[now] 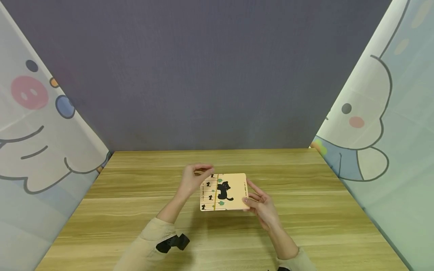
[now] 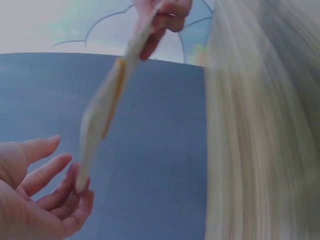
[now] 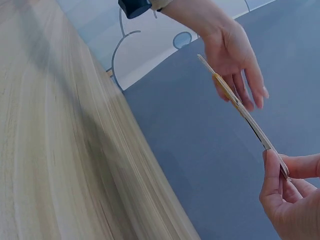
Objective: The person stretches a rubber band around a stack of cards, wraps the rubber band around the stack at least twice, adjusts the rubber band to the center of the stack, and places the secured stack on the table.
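Note:
A thin pale-yellow notebook (image 1: 235, 190) with a black cat on its cover is held up above the table. A mustard elastic band (image 1: 215, 197) runs across it, left of the cat. My right hand (image 1: 266, 210) pinches its right edge, thumb on the cover and fingers beneath. At the far left corner is my left hand (image 1: 193, 182), its fingers loosely extended. In the left wrist view, the left fingertips (image 2: 82, 185) meet the edge of the notebook (image 2: 97, 112). Seen edge-on in the right wrist view, the notebook (image 3: 255, 127) is tilted.
Below lies a wood-grain table (image 1: 135, 188), with a dark grey panel (image 1: 210, 75) rising behind it. Curtains with cartoon animals hang at the left (image 1: 34, 150) and right (image 1: 362, 131). A black device (image 1: 173, 242) is strapped on my left wrist.

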Demonstrator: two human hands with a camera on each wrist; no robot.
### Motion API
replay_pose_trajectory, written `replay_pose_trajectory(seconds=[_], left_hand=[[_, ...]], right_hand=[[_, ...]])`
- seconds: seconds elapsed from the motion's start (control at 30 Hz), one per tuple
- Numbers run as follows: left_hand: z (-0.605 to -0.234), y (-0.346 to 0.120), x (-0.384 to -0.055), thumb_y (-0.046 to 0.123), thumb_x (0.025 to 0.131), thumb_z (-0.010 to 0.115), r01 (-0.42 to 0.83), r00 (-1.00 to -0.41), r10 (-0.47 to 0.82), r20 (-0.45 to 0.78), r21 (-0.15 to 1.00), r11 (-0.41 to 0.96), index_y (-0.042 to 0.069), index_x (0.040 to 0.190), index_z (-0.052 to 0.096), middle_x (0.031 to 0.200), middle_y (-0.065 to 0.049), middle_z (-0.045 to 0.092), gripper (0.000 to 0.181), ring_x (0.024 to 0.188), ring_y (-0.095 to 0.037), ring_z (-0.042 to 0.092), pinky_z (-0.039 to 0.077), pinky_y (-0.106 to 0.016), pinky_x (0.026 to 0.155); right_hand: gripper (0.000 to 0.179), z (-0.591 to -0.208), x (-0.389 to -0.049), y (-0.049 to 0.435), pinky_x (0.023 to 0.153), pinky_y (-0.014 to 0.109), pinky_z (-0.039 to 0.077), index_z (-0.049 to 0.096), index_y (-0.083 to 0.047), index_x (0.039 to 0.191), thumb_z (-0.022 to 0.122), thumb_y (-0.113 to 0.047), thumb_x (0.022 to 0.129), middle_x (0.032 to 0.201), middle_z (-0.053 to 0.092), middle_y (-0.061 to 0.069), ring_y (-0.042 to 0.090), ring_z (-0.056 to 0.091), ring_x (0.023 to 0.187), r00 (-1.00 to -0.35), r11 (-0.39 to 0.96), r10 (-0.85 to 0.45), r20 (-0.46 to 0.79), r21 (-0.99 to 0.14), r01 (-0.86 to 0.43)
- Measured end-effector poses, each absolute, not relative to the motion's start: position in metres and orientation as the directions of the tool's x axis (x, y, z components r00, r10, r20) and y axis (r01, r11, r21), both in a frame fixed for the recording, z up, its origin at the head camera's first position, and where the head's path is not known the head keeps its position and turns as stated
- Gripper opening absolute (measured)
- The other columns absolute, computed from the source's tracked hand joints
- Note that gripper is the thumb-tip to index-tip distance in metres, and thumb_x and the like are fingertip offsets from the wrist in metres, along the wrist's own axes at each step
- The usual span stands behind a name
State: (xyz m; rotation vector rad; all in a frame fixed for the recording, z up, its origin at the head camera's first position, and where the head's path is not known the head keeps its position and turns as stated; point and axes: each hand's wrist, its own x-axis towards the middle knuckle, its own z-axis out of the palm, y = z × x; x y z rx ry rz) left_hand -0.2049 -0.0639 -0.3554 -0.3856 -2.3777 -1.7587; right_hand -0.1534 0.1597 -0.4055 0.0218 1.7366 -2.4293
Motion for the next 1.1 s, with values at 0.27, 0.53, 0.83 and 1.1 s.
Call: replay_pose_trajectory(seconds=[0.27, 0.53, 0.83, 1.1], left_hand=[[-0.350, -0.069, -0.188, 0.005, 0.079, 0.065, 0.335, -0.941, 0.003, 0.339, 0.928, 0.163, -0.005, 0.095, 0.065, 0.096, -0.017, 0.063, 0.018, 0.085, -0.025, 0.060, 0.051, -0.026, 0.068], [-0.354, -0.064, -0.165, 0.004, 0.080, 0.064, 0.310, -0.948, -0.044, 0.314, 0.947, 0.087, -0.006, 0.099, 0.063, 0.095, -0.018, 0.064, 0.022, 0.081, -0.023, 0.061, 0.052, -0.029, 0.066], [-0.395, -0.053, -0.155, 0.010, 0.083, 0.062, 0.398, -0.917, -0.072, 0.392, 0.913, -0.094, -0.008, 0.096, 0.063, 0.081, -0.018, 0.065, 0.022, 0.067, -0.019, 0.062, 0.051, -0.027, 0.054], [-0.508, -0.051, -0.179, 0.017, 0.086, 0.060, 0.275, -0.960, -0.100, 0.261, 0.946, -0.170, 0.002, 0.099, 0.064, 0.085, -0.016, 0.064, 0.021, 0.072, -0.028, 0.061, 0.052, -0.035, 0.053]], right_hand=[[0.067, -0.405, -0.158, 0.161, 0.057, 0.022, 0.051, 0.033, -0.010, 0.137, 0.056, 0.014, 0.078, 0.095, 0.063, 0.012, 0.017, 0.062, 0.071, -0.985, -0.358, -0.117, -0.124, -0.920, 0.158], [0.066, -0.404, -0.164, 0.162, 0.056, 0.022, 0.051, 0.034, -0.010, 0.137, 0.054, 0.014, 0.079, 0.091, 0.064, 0.008, 0.015, 0.061, 0.068, -0.990, -0.373, -0.085, -0.114, -0.918, 0.138], [0.064, -0.401, -0.170, 0.163, 0.057, 0.023, 0.051, 0.036, -0.012, 0.136, 0.054, 0.013, 0.080, 0.087, 0.065, 0.003, 0.014, 0.061, 0.068, -0.992, -0.387, -0.044, -0.122, -0.913, 0.129], [0.063, -0.400, -0.174, 0.163, 0.057, 0.022, 0.051, 0.035, -0.013, 0.136, 0.052, 0.013, 0.081, 0.087, 0.066, 0.002, 0.013, 0.061, 0.068, -0.991, -0.397, -0.036, -0.130, -0.908, 0.133]])
